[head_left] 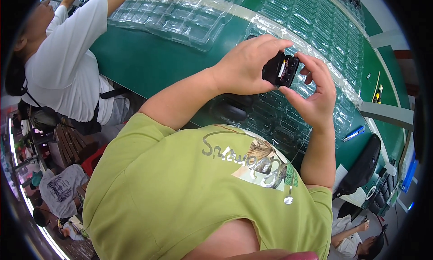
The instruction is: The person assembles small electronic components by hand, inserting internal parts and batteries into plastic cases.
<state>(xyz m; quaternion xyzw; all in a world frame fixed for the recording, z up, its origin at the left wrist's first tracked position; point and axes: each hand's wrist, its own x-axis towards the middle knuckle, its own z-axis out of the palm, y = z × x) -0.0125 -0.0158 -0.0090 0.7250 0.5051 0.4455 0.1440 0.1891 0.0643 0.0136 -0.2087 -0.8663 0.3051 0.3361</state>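
A small black plastic case [291,73] is held up between both hands over the clear trays. It is opened like a clamshell, and small white and reddish parts show inside. My left hand [243,65] grips the case from its left side, thumb below and fingers above. At its right edge, my right hand [319,91] pinches it with thumb and forefinger, the other fingers curled. Beneath my left forearm lies a dark rounded object [231,109], partly in shadow; its kind I cannot make out.
Clear moulded plastic trays [311,23] cover much of the green table [128,57], with more trays [167,16] at the far left. A blue pen-like tool [355,133], a black pouch [366,163] and a grey metal bar [388,114] are at right. A co-worker in white [67,70] sits left.
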